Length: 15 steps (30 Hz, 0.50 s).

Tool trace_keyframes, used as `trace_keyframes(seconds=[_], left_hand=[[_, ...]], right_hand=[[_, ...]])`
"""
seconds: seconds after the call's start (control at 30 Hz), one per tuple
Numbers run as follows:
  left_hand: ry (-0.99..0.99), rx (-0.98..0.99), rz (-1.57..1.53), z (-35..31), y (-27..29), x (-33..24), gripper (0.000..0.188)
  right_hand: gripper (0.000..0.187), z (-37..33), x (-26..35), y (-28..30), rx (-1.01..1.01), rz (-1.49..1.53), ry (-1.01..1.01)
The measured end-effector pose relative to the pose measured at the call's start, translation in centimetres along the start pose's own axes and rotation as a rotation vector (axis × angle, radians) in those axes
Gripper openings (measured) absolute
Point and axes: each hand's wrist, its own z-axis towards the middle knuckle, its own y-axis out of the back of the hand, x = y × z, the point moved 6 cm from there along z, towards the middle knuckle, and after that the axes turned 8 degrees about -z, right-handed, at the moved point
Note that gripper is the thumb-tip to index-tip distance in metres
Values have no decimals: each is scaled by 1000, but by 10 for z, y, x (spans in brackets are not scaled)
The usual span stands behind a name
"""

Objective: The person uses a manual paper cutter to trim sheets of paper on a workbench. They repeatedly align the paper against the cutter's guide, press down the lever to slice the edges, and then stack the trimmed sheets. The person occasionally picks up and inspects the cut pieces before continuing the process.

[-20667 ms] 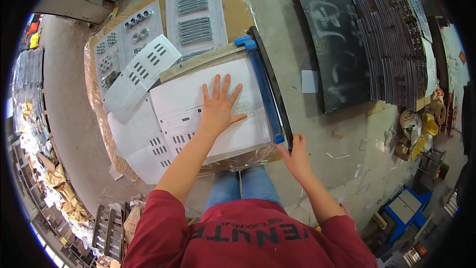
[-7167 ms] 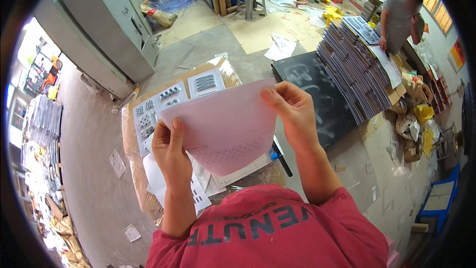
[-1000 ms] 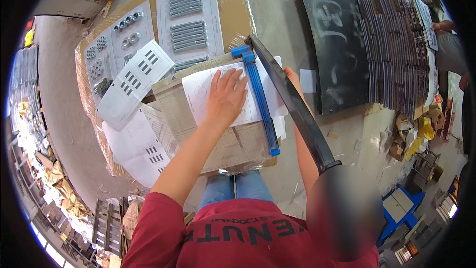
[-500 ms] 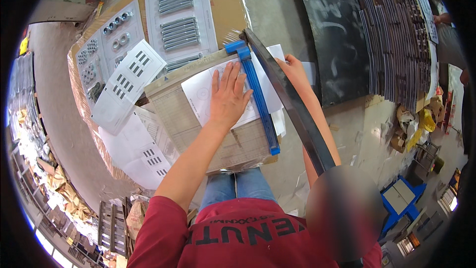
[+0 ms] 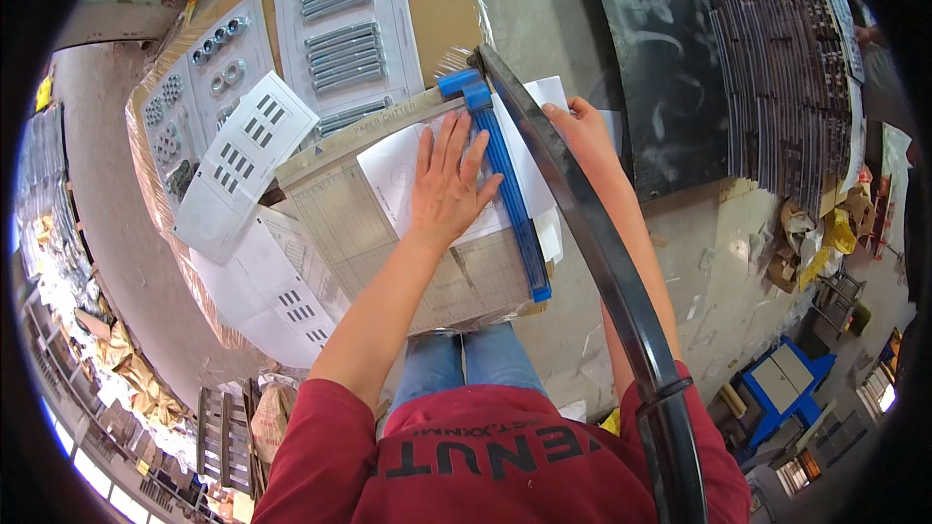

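Note:
A grey paper cutter (image 5: 335,223) with a blue guard strip (image 5: 512,196) lies in front of me on the stack. Its long black blade arm (image 5: 584,202) is raised and slants toward me at the right. Under the guard runs a white printed sheet (image 5: 385,173), showing on both sides of the strip. My left hand (image 5: 449,182) lies flat on this sheet, fingers stretched, just left of the strip. Beyond the blade arm, my right hand (image 5: 586,138) pinches the sheet's right edge between thumb and fingers. Part of the sheet is hidden behind the blade arm.
Printed sheets (image 5: 248,165) overlap at the cutter's left. Behind it, clear packs of bolts (image 5: 342,24) and nuts (image 5: 218,53) lie on cardboard. At the right stand a black panel (image 5: 670,78) and a stack of dark sheets (image 5: 772,78). A blue-framed cart (image 5: 784,383) is farther off.
My right hand and the sheet's right edge have shifted slightly right. The blade arm's near end now shows farther right, its handle in plain view. My left hand stays flat on the sheet.

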Motion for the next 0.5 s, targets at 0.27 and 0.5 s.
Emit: trace_keyframes(seconds=[0.27, 0.5], left_hand=[[-7, 2, 34, -1, -2, 2, 73], [-1, 0, 48, -2, -4, 5, 73]], right_hand=[[40, -4, 6, 1, 33, -18, -38], [39, -16, 21, 0, -6, -80, -96]])
